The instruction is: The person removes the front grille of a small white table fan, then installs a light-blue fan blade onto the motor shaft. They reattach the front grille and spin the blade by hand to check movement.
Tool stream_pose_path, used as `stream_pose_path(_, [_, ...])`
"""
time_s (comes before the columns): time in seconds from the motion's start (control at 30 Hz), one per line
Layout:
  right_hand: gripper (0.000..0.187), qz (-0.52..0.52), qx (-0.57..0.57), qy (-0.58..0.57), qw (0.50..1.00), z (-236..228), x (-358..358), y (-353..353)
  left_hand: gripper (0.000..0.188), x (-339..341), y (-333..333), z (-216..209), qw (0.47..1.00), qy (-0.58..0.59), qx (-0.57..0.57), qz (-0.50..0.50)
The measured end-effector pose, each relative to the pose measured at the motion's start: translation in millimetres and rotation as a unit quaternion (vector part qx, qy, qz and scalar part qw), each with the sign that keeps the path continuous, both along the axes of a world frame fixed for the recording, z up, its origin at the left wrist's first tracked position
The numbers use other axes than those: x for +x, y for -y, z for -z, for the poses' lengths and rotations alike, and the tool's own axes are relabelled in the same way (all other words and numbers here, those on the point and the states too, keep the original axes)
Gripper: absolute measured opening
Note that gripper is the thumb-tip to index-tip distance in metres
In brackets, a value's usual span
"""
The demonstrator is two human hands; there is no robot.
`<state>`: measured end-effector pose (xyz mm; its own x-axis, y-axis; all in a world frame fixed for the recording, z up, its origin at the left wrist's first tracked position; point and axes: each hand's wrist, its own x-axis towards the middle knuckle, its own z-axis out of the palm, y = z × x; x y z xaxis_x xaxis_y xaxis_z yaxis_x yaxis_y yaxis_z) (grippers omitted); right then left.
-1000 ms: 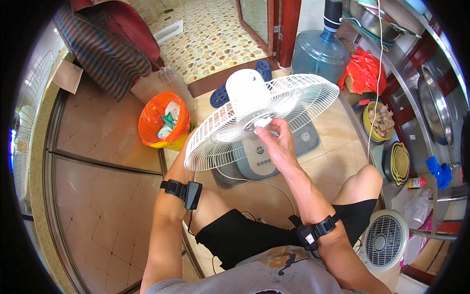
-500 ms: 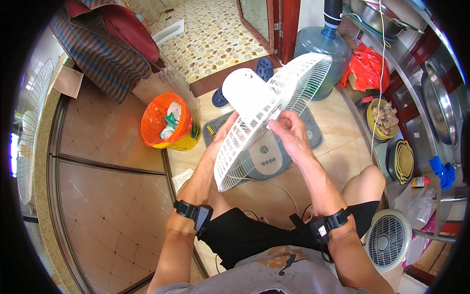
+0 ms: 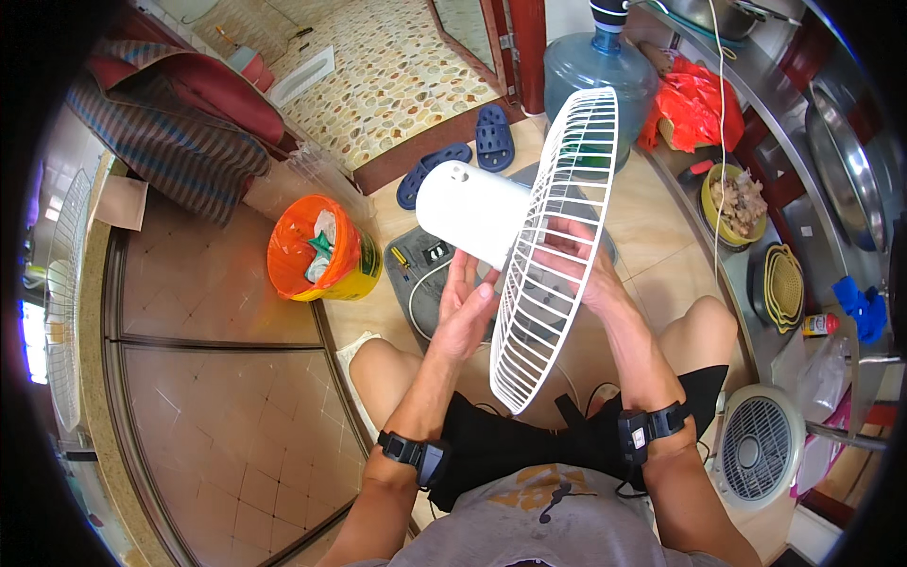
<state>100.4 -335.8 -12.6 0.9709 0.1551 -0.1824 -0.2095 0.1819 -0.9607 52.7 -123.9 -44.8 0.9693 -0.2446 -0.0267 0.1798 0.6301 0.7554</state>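
A white fan head, made of a motor housing (image 3: 470, 210) and a round wire guard (image 3: 525, 373), is tilted up on edge before me. My right hand (image 3: 578, 262) shows through the wires, fingers bent at the middle of the guard and partly hidden. Just below the housing is my left hand (image 3: 461, 307), palm up with fingers apart; whether its fingertips touch the housing I cannot tell. Under the fan head lies a grey mat (image 3: 408, 295), bearing a yellow-handled tool (image 3: 401, 257), a small black item (image 3: 437, 252) and a white cable (image 3: 416, 300).
An orange-lined bucket (image 3: 326, 250) stands left of the mat, beside brown cabinets (image 3: 222, 397). Blue clogs (image 3: 493, 139) lie near the doorway step. A large water bottle (image 3: 590, 80) stands behind the guard. Metal shelves hold bowls (image 3: 737, 203) at right, near a box fan (image 3: 756, 449).
The fan head has turned, bringing the wire side of its guard toward me. My left hand has let go of the guard's rim and moved right, below the motor housing.
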Motion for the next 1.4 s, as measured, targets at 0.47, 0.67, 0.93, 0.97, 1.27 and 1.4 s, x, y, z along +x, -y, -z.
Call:
stream_pose_path(0.47, [0.049,0.111,0.005,0.054,0.992,17,-21,-29,0.105,-81,18,-147,0.721,0.259,0.635,-0.099])
stream_pose_path(0.67, [0.053,0.106,-0.052,0.129,0.985,14,-21,-24,0.052,-76,19,-138,0.676,0.229,0.656,-0.246])
stream_pose_path(0.93, [0.061,0.085,-0.173,0.195,0.962,17,-25,-22,0.058,-69,11,-146,0.638,0.257,0.675,-0.269])
stream_pose_path(0.97, [0.061,0.091,-0.166,0.194,0.963,17,-25,-23,0.058,-68,11,-145,0.631,0.269,0.675,-0.270])
stream_pose_path(1.27, [0.057,0.111,-0.157,0.193,0.962,16,-22,-25,0.060,-66,10,-144,0.641,0.257,0.670,-0.273])
stream_pose_path(1.4, [0.052,0.132,-0.145,0.215,0.957,23,-18,-25,0.059,-64,10,-144,0.636,0.274,0.666,-0.276])
